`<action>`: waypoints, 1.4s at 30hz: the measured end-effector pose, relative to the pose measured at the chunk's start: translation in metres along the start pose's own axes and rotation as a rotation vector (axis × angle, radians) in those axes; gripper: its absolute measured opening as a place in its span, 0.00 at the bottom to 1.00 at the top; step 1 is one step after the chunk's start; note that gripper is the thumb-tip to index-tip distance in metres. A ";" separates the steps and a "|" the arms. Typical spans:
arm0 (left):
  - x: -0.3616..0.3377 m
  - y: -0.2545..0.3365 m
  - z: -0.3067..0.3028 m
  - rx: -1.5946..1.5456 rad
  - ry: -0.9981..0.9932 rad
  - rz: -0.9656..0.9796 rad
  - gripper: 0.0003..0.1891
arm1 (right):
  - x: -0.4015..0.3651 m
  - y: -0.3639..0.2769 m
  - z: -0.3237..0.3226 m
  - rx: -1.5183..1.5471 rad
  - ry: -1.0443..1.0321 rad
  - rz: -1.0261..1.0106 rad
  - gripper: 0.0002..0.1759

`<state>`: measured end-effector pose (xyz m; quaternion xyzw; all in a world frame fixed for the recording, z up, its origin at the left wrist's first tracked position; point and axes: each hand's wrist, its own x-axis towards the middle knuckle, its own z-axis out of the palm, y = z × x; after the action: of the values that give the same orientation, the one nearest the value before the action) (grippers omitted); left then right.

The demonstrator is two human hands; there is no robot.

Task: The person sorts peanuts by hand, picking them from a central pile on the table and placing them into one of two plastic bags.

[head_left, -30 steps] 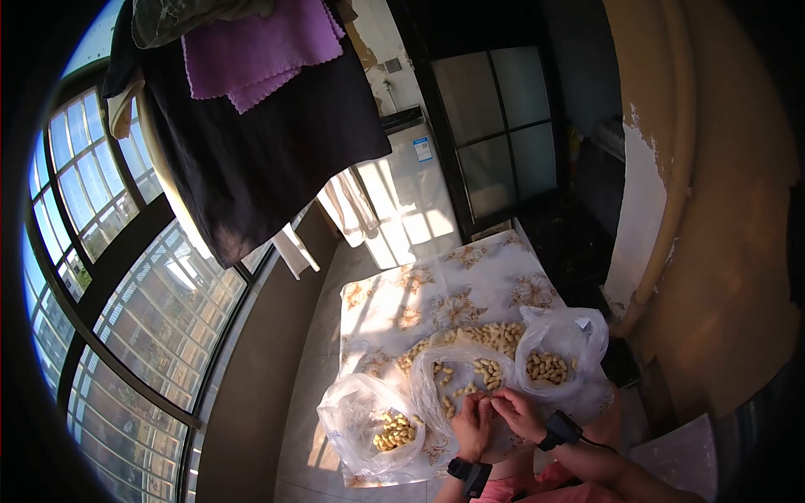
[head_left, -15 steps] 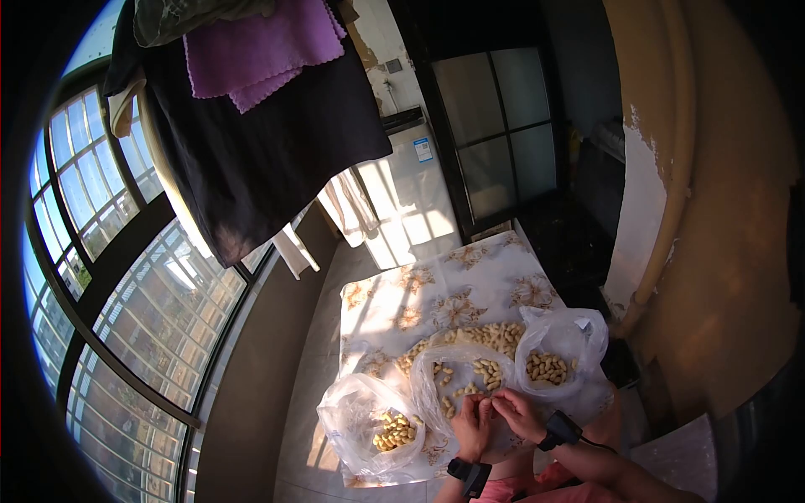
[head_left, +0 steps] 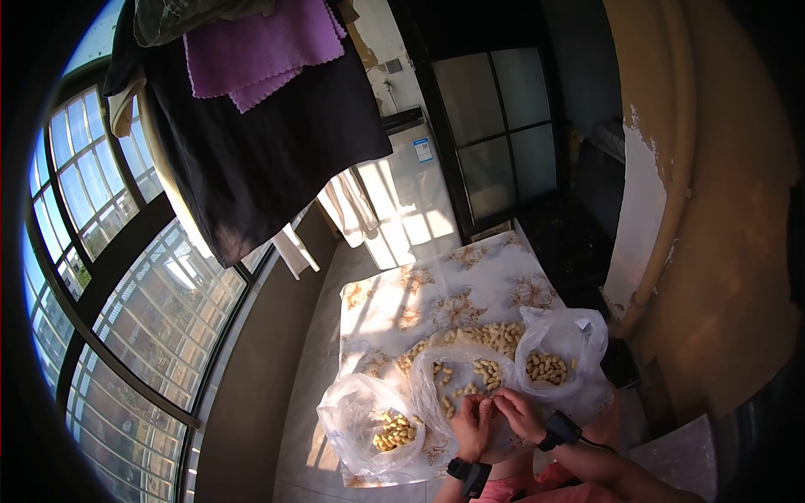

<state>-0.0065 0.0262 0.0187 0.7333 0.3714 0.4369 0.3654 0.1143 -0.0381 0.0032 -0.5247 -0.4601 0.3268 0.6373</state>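
Note:
My left hand [head_left: 472, 429] and my right hand [head_left: 520, 416] meet at the front edge of the middle clear plastic bag [head_left: 424, 401]. The fingers of both are closed in a pinch, fingertips touching or nearly so. Whatever lies between them is too small to make out. Unshelled peanuts [head_left: 487, 373] are scattered inside that bag, just beyond my fingertips. To the left, another open plastic bag [head_left: 342, 412] holds a heap of peanuts [head_left: 393, 432]. A third bag [head_left: 590, 337], on the right, has peanuts [head_left: 547, 369] at its bottom.
A long pile of peanuts [head_left: 495, 337] lies behind the bags on the flowered tablecloth [head_left: 449, 281]. Dark clothing [head_left: 277, 151] and a purple cloth [head_left: 260, 46] hang at upper left before barred windows [head_left: 159, 310]. A white appliance [head_left: 415, 201] stands beyond the table.
Almost nothing differs; my fingers shift only very slightly, still pinched together in the same place.

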 end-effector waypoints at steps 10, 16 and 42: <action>0.000 0.008 -0.001 -0.069 0.037 0.017 0.12 | -0.001 0.003 0.002 0.115 0.012 0.070 0.11; 0.000 0.008 -0.004 0.002 0.006 0.008 0.11 | -0.002 -0.007 0.002 0.082 0.008 0.051 0.11; -0.001 0.001 0.000 -0.081 -0.078 0.087 0.08 | 0.000 -0.013 0.002 0.029 0.021 -0.004 0.13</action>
<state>-0.0067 0.0252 0.0195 0.7498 0.3066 0.4380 0.3898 0.1115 -0.0404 0.0156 -0.5178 -0.4496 0.3267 0.6503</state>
